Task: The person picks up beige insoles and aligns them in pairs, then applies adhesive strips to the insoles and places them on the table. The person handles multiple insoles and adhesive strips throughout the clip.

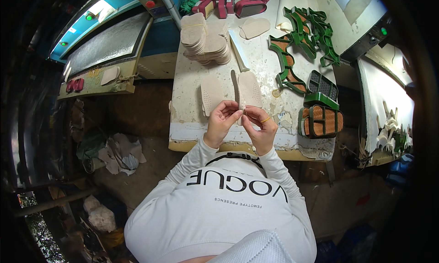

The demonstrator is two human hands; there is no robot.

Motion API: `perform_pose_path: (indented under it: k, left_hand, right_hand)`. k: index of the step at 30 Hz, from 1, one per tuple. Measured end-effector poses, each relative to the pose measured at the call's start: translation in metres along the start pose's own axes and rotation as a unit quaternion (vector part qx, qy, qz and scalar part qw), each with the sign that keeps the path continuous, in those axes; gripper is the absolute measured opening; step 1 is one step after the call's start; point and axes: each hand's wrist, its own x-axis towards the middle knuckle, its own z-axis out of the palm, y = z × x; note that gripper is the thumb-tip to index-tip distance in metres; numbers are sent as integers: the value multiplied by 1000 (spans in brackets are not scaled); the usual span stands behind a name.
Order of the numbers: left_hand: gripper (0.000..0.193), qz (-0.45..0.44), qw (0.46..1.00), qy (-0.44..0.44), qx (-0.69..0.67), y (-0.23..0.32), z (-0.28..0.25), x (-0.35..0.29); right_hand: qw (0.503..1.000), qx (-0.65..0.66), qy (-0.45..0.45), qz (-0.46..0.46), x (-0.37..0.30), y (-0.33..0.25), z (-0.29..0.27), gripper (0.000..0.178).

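Note:
Near the front of the worktable, my left hand (221, 122) and my right hand (260, 130) meet with thumbs and fingers pinched together. Between them is the near end of a beige shoe insole (240, 94), turned almost edge-on; my fingertips cover that end. A yellow band circles one finger of my right hand. Just behind it lie more beige insoles (252, 90), partly hidden by the held one. Left of my hands rests a small pile of insoles (211, 94) with rows of tiny holes.
Tall stacks of beige insoles (204, 40) stand farther back on the worktable (183, 112), beside a long white strip (238, 50). Green-framed cutting dies (288, 64) line the right side, maroon dies (250, 8) the far edge. A machine with a dark plate (109, 39) is at left.

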Motion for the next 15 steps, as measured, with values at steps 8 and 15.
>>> perform_pose_path:
  k: [8, 15]
  left_hand:
    - [21, 5, 1000, -9, 3, 1, 0, -1]
    - [21, 21, 1000, 8, 21, -3, 0, -1]
  right_hand:
    - [1000, -3, -29, -2, 1, 1, -4, 18]
    - [998, -57, 11, 1, 2, 4, -2, 17]
